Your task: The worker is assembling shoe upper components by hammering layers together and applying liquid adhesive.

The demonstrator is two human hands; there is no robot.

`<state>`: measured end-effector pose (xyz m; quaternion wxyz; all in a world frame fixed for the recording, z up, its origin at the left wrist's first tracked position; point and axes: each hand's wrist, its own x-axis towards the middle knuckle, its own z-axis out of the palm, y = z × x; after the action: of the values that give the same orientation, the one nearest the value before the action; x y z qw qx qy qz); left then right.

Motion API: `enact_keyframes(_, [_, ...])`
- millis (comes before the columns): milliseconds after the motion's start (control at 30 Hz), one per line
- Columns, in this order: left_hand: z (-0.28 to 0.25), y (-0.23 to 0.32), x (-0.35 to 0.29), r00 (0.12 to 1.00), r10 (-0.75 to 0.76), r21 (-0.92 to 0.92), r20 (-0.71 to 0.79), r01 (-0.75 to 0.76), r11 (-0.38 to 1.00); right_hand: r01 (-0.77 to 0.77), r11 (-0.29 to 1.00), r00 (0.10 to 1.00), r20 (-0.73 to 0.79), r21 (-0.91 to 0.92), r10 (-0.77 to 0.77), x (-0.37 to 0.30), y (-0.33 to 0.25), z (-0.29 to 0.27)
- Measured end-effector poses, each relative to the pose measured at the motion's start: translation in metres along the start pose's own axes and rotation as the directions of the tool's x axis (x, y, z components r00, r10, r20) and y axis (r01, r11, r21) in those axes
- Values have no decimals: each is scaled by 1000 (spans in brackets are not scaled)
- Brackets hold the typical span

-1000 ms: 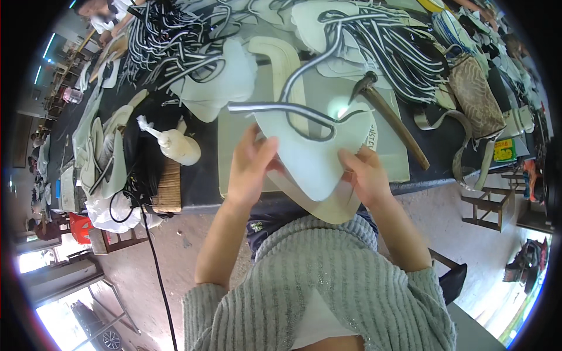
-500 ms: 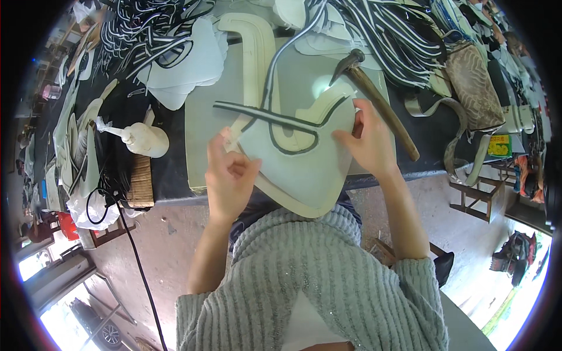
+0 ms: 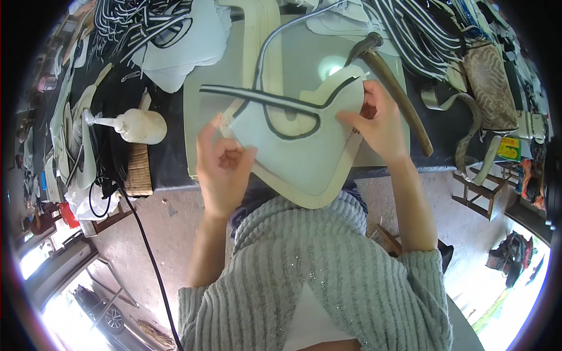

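A white panel (image 3: 293, 158) with a cream border and a deep curved cutout tilts up between my hands, its rounded lower end near my waist. Black-and-white piping strip (image 3: 301, 137) follows the cutout's edge. One length crosses the opening and another runs up to the far side. My left hand (image 3: 225, 161) is at the panel's left edge, index finger at the upper corner, thumb along the edge, other fingers curled. With its thumb on top, my right hand (image 3: 381, 126) pinches the right side; its other fingers are partly hidden behind the panel.
A cream curved template (image 3: 252, 41) lies on the grey board (image 3: 205, 134). A hammer (image 3: 392, 82) rests to the right, a white squeeze bottle (image 3: 143, 126) to the left. White sheets (image 3: 193, 44) and bundled piping (image 3: 418, 35) fill the back. A patterned pouch (image 3: 490, 88) lies far right.
The view has shifted slightly, so table things sit higher in the picture. Both hands keep the panel in nearly the same pose; the loose piping length now bows more to the left.
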<state>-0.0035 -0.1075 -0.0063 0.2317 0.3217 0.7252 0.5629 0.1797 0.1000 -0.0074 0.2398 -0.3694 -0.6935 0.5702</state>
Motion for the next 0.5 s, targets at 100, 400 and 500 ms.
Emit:
enact_keyframes(100, [0,2,6,999,-11,33,36,9,999,50,993,999,-7,-111,-51,2,2,-2])
enact_keyframes(400, [-5,-1,8,995,-23,78,98,15,997,52,985,998,42,-162,-46,3,3,-3])
enact_keyframes(500, [-3,11,5,995,19,247,95,-42,968,87,961,996,46,-263,-78,3,2,-2])
